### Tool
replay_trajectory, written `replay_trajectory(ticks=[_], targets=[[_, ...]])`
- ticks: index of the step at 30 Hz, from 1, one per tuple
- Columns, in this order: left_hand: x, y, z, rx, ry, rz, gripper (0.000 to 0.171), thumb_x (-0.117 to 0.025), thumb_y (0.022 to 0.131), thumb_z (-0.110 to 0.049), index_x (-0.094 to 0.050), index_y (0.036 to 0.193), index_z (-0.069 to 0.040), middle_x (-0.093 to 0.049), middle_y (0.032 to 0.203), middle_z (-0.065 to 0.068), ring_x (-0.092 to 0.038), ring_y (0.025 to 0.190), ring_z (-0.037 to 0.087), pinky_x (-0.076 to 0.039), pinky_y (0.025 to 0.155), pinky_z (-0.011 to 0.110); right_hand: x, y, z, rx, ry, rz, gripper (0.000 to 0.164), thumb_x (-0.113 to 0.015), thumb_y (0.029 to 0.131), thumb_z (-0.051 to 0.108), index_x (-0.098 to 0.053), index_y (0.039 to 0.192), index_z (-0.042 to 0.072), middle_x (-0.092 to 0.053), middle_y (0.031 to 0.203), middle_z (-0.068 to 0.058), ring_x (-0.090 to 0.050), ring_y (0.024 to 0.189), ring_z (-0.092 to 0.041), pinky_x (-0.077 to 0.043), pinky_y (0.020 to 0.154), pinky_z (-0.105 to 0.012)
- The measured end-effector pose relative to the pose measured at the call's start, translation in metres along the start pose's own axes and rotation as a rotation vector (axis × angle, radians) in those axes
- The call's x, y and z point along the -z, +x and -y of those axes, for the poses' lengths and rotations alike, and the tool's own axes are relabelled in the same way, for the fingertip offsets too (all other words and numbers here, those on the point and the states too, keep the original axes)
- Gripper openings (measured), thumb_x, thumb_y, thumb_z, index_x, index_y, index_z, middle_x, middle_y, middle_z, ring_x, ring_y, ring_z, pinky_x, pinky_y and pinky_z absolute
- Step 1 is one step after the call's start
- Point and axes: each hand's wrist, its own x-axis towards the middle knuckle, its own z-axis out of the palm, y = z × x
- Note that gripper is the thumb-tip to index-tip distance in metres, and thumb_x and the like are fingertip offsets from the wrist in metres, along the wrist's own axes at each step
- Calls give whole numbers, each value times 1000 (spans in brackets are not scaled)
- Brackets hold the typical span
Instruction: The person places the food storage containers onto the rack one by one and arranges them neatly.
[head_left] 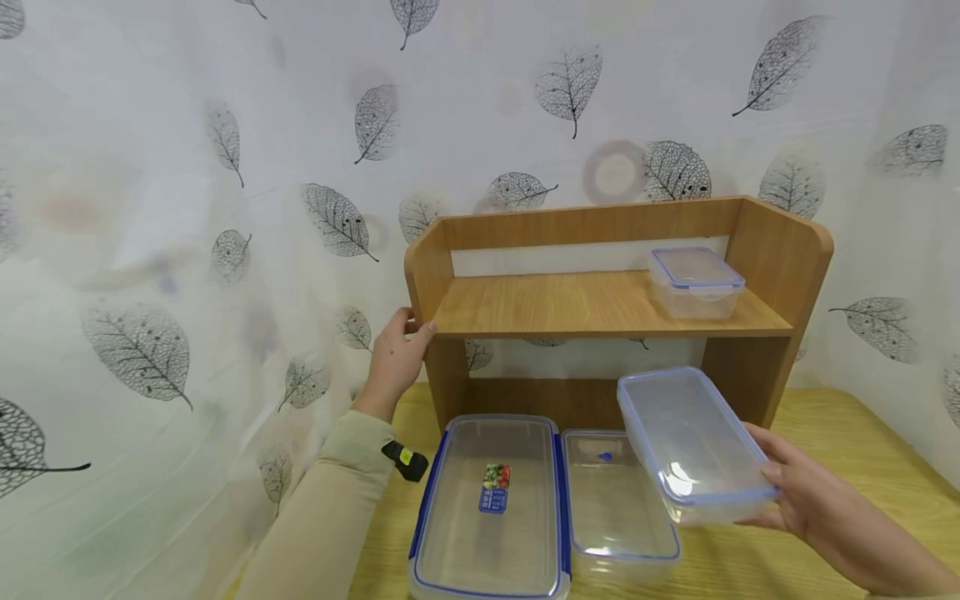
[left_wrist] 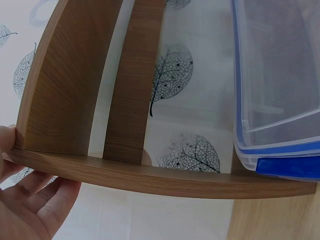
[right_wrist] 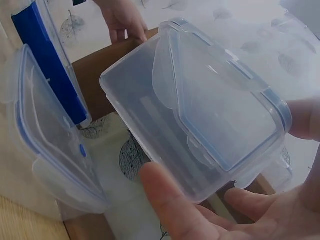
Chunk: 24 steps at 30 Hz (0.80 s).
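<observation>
Judging by looks, is that lidded clear box (head_left: pixel 693 433) heavy?

Probably light and stiff; it seems empty. It hangs in front of the right half of the wooden shelf (head_left: pixel 540 304).

And the grip?

The right hand (head_left: pixel 813 483) pinches its end farther from the shelf; the left hand (head_left: pixel 397 357) grips the shelf's left edge. Smooth plastic may slip, so I'd hold both side walls.

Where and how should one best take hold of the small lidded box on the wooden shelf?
Hold the small lidded box by its two side walls, just under the lid, probably coming from the front: it sits upright and the wooden shelf is open there, though the side panel leaves less room on its right.
</observation>
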Motion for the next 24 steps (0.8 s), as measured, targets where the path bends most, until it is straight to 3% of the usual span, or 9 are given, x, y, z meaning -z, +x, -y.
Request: replay_trajectory(ticks=[9,17,24], targets=[[1,-2,-2,0,1,4,51,-55,104,-42,-48,145,-13,-57,137,17,-60,119,36,-50,97,56,-13,12,10,41,-66,-30,57,-13,107,1,-17,161,17,-36,157,-5,-58,124,-32,-50,100,-47],[1,-3,-1,8,10,-6,52,-54,104,-43,-47,146,-15,-58,136,16,-60,120,36,-51,97,55,-23,28,22,55,-115,-33,56,-15,108,3,-18,161,20,-35,156,-4,-57,124,-29,-51,99,-44],[0,-2,0,-3,16,-1,52,-54,104,-43,-47,146,-14,-57,137,17,-60,120,36,-51,96,55,-32,39,31,114,-136,-30,56,-15,107,2,-17,161,13,-36,155,-10,-58,124,-28,-53,97,-42]])
